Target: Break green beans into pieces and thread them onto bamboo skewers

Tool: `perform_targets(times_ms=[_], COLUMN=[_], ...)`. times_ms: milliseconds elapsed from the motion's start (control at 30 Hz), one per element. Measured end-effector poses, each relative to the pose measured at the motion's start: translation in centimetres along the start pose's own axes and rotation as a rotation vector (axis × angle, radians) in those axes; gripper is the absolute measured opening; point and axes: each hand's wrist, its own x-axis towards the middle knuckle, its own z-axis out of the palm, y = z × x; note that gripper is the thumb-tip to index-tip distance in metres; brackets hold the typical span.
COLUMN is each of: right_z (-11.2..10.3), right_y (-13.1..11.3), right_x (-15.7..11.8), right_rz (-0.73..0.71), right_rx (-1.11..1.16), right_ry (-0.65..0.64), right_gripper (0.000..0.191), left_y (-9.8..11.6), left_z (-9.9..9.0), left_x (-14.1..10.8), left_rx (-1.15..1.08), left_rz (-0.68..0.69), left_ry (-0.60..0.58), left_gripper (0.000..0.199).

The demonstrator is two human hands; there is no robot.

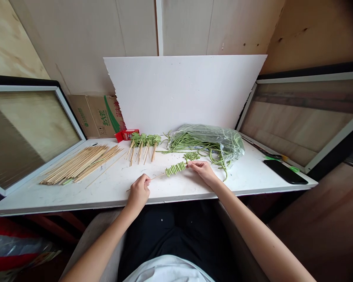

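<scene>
Beans [175,169] on skewer [157,177], between our fingers.
Left hand [139,190] pinches skewer; right hand [204,171] beyond beans — grip unclear. Our pushing too hard could split one.

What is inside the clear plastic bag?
Long green beans show through the clear plastic bag, some trailing out onto the white table. Whatever lies beneath the upper beans is covered and cannot be seen.

The person has two hands [139,188] [205,171] and one held skewer [158,177]. There are one phone [285,171], one plastic bag [232,141], one cardboard box [95,115], one white board [182,92] and two framed panels [29,131] [306,111]; the piled skewers [79,164] cannot be counted exactly.
</scene>
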Motion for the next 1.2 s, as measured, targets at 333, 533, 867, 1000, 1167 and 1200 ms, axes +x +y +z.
perform_targets(times_ms=[333, 533, 867, 1000, 1167, 1200], right_z=[-0.2, 0.0, 0.1, -0.7, -1.6, -1.6], right_y=[0.5, 0.7, 0.1, -0.1, 1.0, 1.5], right_x=[0.2, 0.2, -0.2, 0.1, 1.2, 1.4], right_rz=[-0.022, 0.002, 0.006, -0.01, -0.22, -0.269], right_rx=[-0.011, -0.013, 0.002, -0.036, -0.472, -0.6], right_ry=[-0.038, -0.042, -0.087, -0.114, 0.101, 0.117], right_gripper=[0.033, 0.032, 0.036, 0.037, 0.028, 0.027], left_y=[0.1, -0.1, -0.3, 0.0, -0.1, -0.2], left_z=[0.0, 0.0, 0.0, 0.0, 0.2, 0.3], left_x=[0.1, 0.1, 0.1, 0.0, -0.3, -0.3], left_rx=[0.011, -0.021, -0.025, -0.033, -0.06, -0.059], left_rz=[0.004, 0.009, 0.006, 0.001, 0.028, 0.036], left_ry=[0.012, -0.01, -0.013, 0.029, 0.103, 0.111], left_gripper=[0.025, 0.027, 0.028, 0.028, 0.028, 0.028])
